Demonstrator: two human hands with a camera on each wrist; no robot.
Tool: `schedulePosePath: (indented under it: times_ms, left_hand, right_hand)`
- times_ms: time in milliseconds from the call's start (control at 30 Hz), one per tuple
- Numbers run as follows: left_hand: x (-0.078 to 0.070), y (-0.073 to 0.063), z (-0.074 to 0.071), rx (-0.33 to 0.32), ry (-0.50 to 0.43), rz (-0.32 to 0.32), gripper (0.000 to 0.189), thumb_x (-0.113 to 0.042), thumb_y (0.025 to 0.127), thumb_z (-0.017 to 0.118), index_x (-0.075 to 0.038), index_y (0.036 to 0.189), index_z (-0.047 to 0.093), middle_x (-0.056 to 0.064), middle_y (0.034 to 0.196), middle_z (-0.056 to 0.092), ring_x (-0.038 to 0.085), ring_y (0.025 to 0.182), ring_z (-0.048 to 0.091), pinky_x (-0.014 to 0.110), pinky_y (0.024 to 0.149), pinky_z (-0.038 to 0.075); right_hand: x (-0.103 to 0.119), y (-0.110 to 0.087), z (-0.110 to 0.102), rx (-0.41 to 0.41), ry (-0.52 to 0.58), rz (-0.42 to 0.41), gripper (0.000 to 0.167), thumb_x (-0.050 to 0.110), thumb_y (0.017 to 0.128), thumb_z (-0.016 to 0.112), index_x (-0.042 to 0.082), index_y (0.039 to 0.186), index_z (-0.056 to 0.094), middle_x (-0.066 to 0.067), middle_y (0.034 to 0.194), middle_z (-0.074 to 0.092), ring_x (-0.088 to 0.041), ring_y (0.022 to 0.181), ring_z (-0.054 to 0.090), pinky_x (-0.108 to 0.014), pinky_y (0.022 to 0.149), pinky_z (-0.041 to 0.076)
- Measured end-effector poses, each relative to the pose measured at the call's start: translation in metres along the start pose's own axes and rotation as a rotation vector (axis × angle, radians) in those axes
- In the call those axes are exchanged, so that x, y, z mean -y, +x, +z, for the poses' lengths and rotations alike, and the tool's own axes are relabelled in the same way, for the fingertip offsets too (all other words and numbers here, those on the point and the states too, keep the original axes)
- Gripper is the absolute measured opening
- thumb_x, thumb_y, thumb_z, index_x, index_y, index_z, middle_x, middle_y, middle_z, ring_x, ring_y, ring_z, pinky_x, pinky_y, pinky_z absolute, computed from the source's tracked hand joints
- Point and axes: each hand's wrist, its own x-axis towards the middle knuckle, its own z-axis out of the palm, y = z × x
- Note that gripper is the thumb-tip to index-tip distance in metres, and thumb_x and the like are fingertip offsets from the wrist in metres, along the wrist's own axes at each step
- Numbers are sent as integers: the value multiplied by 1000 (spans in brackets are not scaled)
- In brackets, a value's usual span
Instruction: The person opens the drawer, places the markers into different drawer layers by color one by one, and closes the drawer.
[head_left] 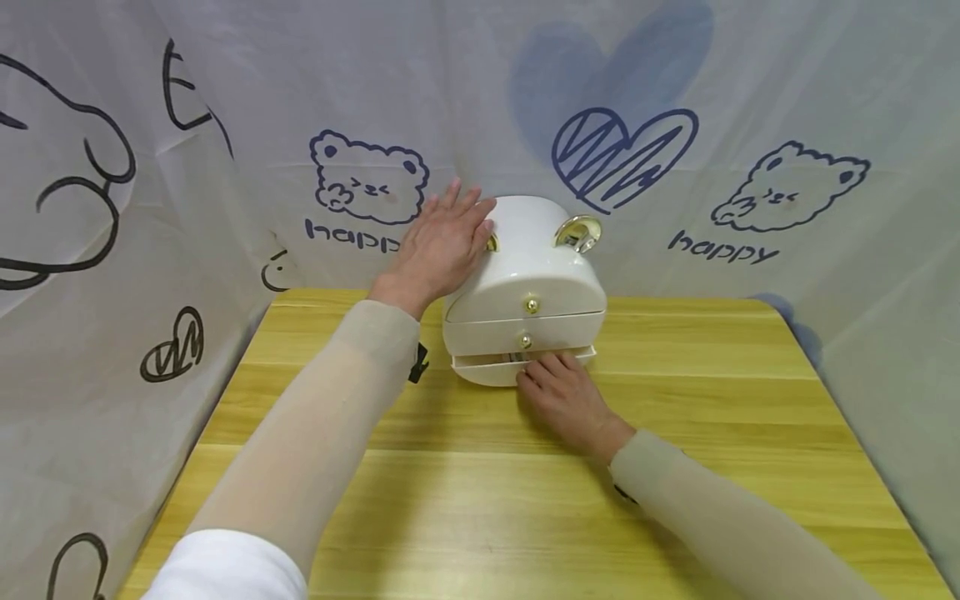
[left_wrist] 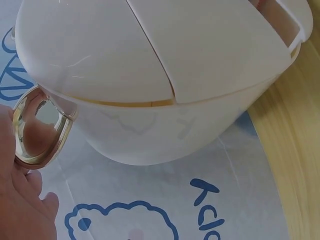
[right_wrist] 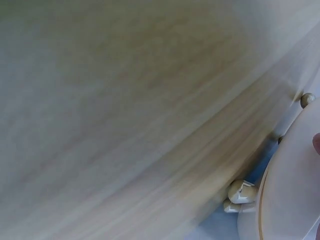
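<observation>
A white storage box (head_left: pixel 528 225) with gold round ears (head_left: pixel 582 233) stands at the back of the table, its bottom drawer (head_left: pixel 483 374) pulled partly out. My left hand (head_left: pixel 444 246) rests on the box's upper left side over one ear, fingers extended; in the left wrist view it lies against the gold ear (left_wrist: pixel 42 127). With curled fingers, my right hand (head_left: pixel 564 396) grips the front of the bottom drawer near its middle, covering that part. Something small shows inside the drawer, too small to tell. The right wrist view catches only a fingertip (right_wrist: pixel 317 143) by the white box.
Gold knobs (head_left: pixel 532 305) mark the two upper drawers, both closed. Beneath the box is a yellow wood-grain table (head_left: pixel 480 508). A pale cloth (head_left: pixel 480 100) with blue bear and heart drawings hangs close behind it, and another stretch of cloth (head_left: pixel 67 400) borders the left side.
</observation>
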Motion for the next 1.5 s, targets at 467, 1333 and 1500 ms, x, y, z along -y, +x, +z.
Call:
schedulePosePath:
  times_ms: [467, 1333, 1500]
  left_hand:
    - [1, 1, 0, 3, -14, 4, 55, -42, 117, 22, -22, 167, 33, 4, 176, 22, 26, 165, 6, 47, 137, 8]
    - [8, 1, 0, -3, -81, -12, 54, -41, 117, 24, -20, 163, 42, 5, 175, 26, 27, 166, 8, 45, 137, 9]
    - [8, 1, 2, -12, -91, -8, 54, -41, 117, 24, -19, 163, 42, 7, 175, 27, 28, 165, 9, 45, 137, 10]
  right_hand:
    - [-5, 12, 8, -24, -51, 37, 25, 10, 104, 43, 7, 103, 68, -7, 106, 67, -29, 96, 55, -42, 82, 45]
    - [-4, 21, 13, -59, -62, -17, 25, 8, 102, 46, 5, 106, 70, -6, 106, 68, -28, 103, 57, -41, 85, 46]
    - [-4, 20, 16, -72, -42, 3, 25, 8, 102, 45, 5, 105, 69, -6, 104, 67, -29, 100, 57, -41, 82, 46]
